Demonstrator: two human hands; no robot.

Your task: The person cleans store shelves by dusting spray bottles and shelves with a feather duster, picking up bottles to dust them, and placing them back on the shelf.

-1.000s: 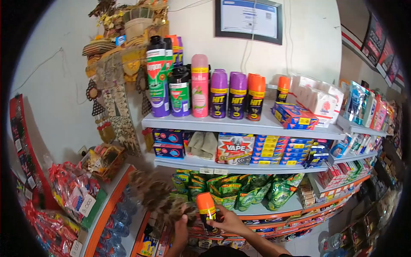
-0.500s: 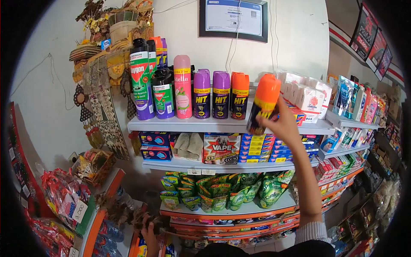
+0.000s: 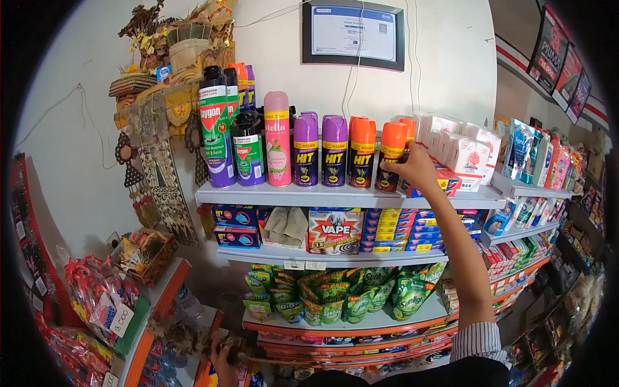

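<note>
My right hand (image 3: 412, 169) is wrapped round an orange-capped HIT spray can (image 3: 391, 145), which stands upright on the top shelf (image 3: 309, 197). Just left of it is another orange-capped HIT can (image 3: 362, 155), then two purple-capped HIT cans (image 3: 334, 151) and a pink Stella can (image 3: 277, 142). Part of one more orange cap shows behind my right hand. Low at the left, my left hand (image 3: 224, 362) is closed on a brown feather duster (image 3: 184, 338); its thin handle runs to the right.
Green and purple Baygon cans (image 3: 215, 129) stand at the shelf's left end. White tissue packs (image 3: 467, 151) are right of my hand. Below sit a VAPE box (image 3: 334, 229), a grey cloth (image 3: 285, 227) and green Sunlight pouches (image 3: 409, 300). A woven ornament (image 3: 158, 155) hangs at the left.
My right hand has lowered the orange-capped can, from tilted above the shelf edge to upright in the row. My left hand stays low with the feather duster.
</note>
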